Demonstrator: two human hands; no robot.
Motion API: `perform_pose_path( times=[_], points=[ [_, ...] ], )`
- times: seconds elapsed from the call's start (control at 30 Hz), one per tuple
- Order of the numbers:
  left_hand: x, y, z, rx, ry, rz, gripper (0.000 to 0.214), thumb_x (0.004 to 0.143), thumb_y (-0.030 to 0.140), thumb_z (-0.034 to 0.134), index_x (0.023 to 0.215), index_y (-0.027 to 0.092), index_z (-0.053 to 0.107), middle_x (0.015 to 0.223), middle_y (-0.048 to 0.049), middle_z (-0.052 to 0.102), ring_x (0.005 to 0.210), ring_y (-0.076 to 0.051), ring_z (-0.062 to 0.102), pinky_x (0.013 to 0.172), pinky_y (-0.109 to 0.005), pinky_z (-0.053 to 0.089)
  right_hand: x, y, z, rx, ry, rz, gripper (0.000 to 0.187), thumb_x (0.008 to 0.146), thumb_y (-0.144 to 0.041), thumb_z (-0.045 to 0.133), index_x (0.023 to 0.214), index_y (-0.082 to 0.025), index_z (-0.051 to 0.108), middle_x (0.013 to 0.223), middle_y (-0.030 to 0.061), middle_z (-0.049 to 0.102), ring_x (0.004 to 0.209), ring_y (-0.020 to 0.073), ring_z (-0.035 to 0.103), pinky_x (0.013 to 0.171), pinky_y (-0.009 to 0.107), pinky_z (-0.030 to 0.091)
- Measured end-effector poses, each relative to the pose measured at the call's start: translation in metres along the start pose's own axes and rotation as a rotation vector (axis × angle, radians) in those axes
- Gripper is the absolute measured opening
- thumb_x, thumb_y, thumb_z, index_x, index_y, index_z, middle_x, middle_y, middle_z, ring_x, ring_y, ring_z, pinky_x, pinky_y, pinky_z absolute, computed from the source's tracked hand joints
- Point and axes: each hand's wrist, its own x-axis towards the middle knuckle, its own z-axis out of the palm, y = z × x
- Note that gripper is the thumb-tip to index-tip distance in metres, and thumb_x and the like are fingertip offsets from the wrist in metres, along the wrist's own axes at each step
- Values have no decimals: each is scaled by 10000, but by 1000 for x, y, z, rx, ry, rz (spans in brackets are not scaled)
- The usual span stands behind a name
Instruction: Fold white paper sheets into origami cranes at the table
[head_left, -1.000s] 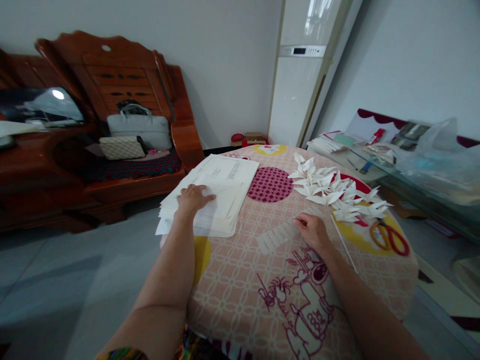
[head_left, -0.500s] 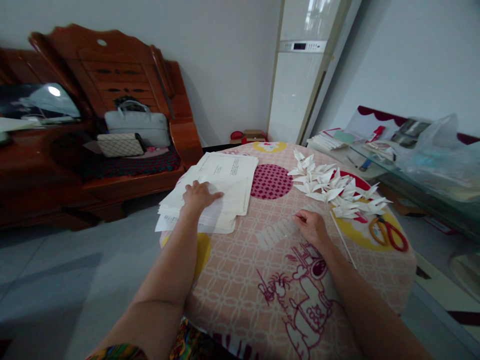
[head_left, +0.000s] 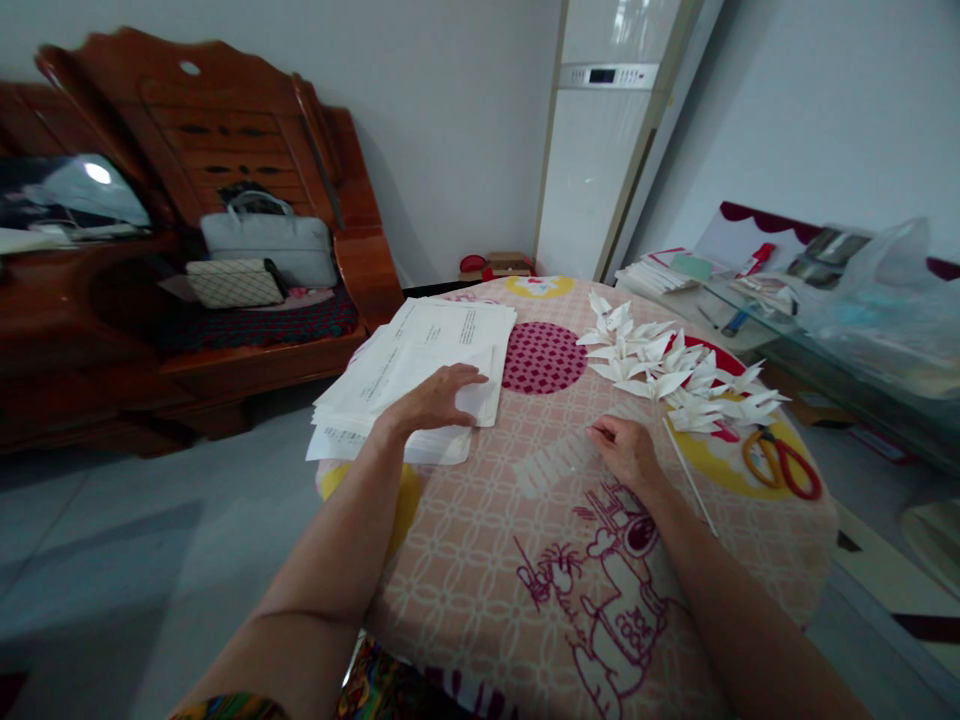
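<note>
My left hand (head_left: 441, 393) hovers over the right part of a stack of printed white paper (head_left: 375, 375), fingers apart and thumb spread, with nothing in its grasp. On the right, my right hand (head_left: 626, 450) rests at the table, fingertips pinched at the end of a translucent ribbed plastic strip (head_left: 551, 465). Just beyond that hand lies a cluster of folded white paper cranes (head_left: 667, 370). A thin white stick (head_left: 688, 475) lies beside my right wrist. Scissors (head_left: 780, 465) with one orange and one red handle sit near the table's right edge.
A patterned cloth (head_left: 457, 540) covers the round table. To the right, a glass shelf (head_left: 810, 350) holds papers (head_left: 660, 280) and a plastic bag (head_left: 885, 310). A wooden chair (head_left: 225, 130) with a grey bag (head_left: 270, 245) stands at the left, an air conditioner (head_left: 600, 160) behind.
My left hand has lifted off the paper and shifted right, its fingers now turned rightward. The right hand keeps its pinch on the strip. The camera view has shifted slightly.
</note>
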Motion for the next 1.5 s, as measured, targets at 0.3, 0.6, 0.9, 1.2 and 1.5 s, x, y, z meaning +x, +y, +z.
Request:
perform_pose_path(
  times=[0.3, 0.6, 0.9, 1.2, 1.5],
  points=[
    [-1, 16, -6, -82, -32, -129, 474, 753, 304, 726, 1221, 253, 676, 1329, -53, 659, 1205, -242, 614, 1048, -362, 458, 0, 1, 0, 6, -10, 2, 262, 820, -376, 546, 671, -196, 665, 594, 33, 652, 553, 155, 526, 570, 270, 345],
    [-3, 15, -8, -113, -36, -112, 470, 724, 230, 711, 1193, 223, 686, 1326, -65, 661, 1211, -230, 614, 1073, -347, 442, 0, 2, -1, -16, -31, 1, 284, 832, -384, 527, 669, -190, 654, 598, 40, 639, 562, 159, 531, 575, 276, 342],
    [0, 17, -6, 9, -55, -96, 493, 756, 231, 688, 1247, 248, 648, 1383, -54, 622, 1286, -233, 561, 1125, -363, 398, 0, 2, 0, -10, -24, 2, 276, 833, -373, 534, 673, -191, 667, 599, 35, 644, 559, 156, 527, 578, 273, 347],
    [-3, 24, -4, 79, -56, -141, 479, 774, 235, 663, 1252, 259, 655, 1403, -39, 616, 1295, -259, 559, 1110, -385, 406, 0, 5, 2, -6, -19, 14, 252, 826, -371, 552, 683, -199, 669, 621, 40, 661, 588, 168, 558, 597, 275, 371],
    [-3, 21, -13, -59, 23, -188, 243, 763, 273, 670, 979, 240, 777, 1139, -32, 760, 964, -241, 718, 938, -380, 530, 0, 4, 0, -18, -30, -4, 267, 833, -368, 537, 676, -191, 659, 609, 39, 641, 582, 164, 546, 591, 274, 361]
  ],
)
